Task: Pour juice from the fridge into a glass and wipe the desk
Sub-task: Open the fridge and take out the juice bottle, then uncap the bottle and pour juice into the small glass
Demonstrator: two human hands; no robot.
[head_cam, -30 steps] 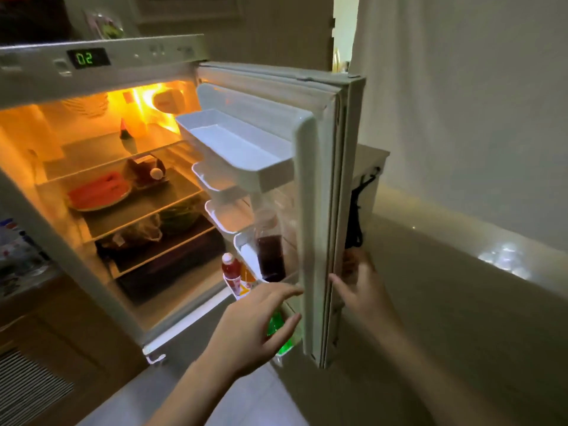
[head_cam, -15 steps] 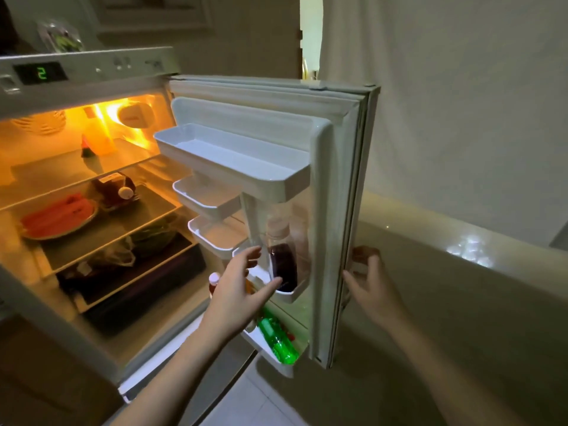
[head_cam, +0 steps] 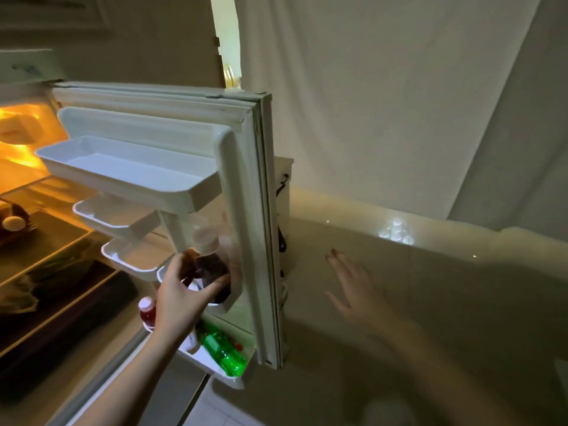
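The juice bottle (head_cam: pixel 212 265) is blurred, its lower body behind fingers.

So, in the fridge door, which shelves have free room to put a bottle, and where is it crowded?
The top door shelf is bare along its whole length, and the two small trays below it also look empty. It is crowded lower down: the left hand grips the dark juice bottle in its holder, and the bottom rack holds a lying green bottle and a red-capped bottle.

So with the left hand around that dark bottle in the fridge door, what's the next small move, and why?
Probably lift the bottle straight up out of its door shelf: the left hand is wrapped around it, and its base sits behind the shelf lip. The right hand is free.
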